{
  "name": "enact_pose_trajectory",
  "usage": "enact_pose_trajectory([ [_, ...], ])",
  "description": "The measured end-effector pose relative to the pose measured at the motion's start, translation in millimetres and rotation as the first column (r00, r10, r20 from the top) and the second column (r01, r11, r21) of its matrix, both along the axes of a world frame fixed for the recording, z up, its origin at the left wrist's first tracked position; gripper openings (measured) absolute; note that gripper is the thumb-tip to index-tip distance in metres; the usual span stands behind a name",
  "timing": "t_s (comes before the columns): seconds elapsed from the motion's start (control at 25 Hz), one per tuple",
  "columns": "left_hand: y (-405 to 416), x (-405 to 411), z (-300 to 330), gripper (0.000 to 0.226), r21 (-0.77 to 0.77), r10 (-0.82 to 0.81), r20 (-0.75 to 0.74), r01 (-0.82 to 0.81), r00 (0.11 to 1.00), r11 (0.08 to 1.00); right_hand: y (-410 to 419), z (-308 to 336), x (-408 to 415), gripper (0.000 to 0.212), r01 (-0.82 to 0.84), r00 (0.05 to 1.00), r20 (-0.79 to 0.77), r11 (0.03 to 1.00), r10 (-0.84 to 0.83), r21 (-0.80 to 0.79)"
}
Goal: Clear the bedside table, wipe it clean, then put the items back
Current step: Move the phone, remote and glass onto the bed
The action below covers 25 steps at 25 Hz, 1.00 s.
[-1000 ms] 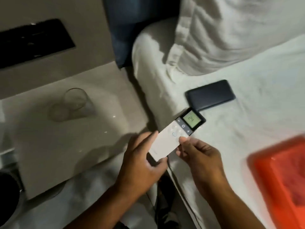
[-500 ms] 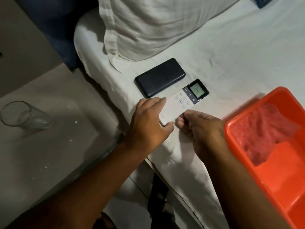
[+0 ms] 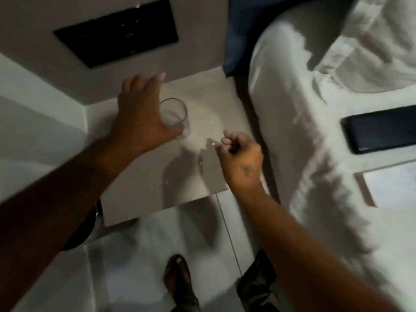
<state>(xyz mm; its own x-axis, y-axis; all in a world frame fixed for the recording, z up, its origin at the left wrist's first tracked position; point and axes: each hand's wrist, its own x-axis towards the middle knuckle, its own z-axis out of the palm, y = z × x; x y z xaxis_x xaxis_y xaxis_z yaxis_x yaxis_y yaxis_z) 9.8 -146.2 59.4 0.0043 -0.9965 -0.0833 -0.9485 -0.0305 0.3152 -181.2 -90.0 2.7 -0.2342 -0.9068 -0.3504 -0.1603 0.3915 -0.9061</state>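
A clear empty glass stands upright on the beige bedside table, near its back. My left hand reaches over it from the left with fingers spread; the thumb lies at the glass's near side and the fingers are not wrapped round it. My right hand hovers over the table's right part, fingers loosely curled on nothing. White specks dot the tabletop. A black flat device lies on the white bed sheet at the right. Below it lies a pale flat thing, too blurred to name.
A black panel is set in the wall behind the table. The bed runs along the table's right edge, with a white pillow and a blue headboard. A dark round bin stands at the table's left front. My sandalled foot is on the tiled floor.
Both hands have let go of the white remote on the bed and swung left to the bedside table. My left hand has arrived at the glass. The orange tub has left the view.
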Motion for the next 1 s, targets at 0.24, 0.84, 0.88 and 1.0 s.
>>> enact_pose_trajectory([
  [0.24, -30, 36, -39, 0.118, 0.269, -0.168, -0.058, 0.177, 0.984, 0.947, -59, -66, 69, 0.06, -0.426, 0.851, -0.273, 0.893, 0.449, 0.143],
  [0.84, -43, -116, 62, 0.075, 0.23, -0.215, -0.745, 0.546, 0.631, 0.806, -3, 53, -108, 0.073, -0.261, 0.933, -0.297, 0.952, 0.206, -0.16],
  [0.88, -49, -148, 74, 0.072, 0.225, -0.256, -0.763, 0.616, 0.593, 0.755, 9, 75, -140, 0.074, -0.197, 0.936, -0.327, 0.962, 0.127, -0.19],
  [1.0, -69, -259, 107, 0.07, 0.144, -0.565, -0.63, 0.796, 0.532, 0.588, 32, 113, -238, 0.076, -0.082, 0.862, -0.502, 0.96, -0.067, -0.269],
])
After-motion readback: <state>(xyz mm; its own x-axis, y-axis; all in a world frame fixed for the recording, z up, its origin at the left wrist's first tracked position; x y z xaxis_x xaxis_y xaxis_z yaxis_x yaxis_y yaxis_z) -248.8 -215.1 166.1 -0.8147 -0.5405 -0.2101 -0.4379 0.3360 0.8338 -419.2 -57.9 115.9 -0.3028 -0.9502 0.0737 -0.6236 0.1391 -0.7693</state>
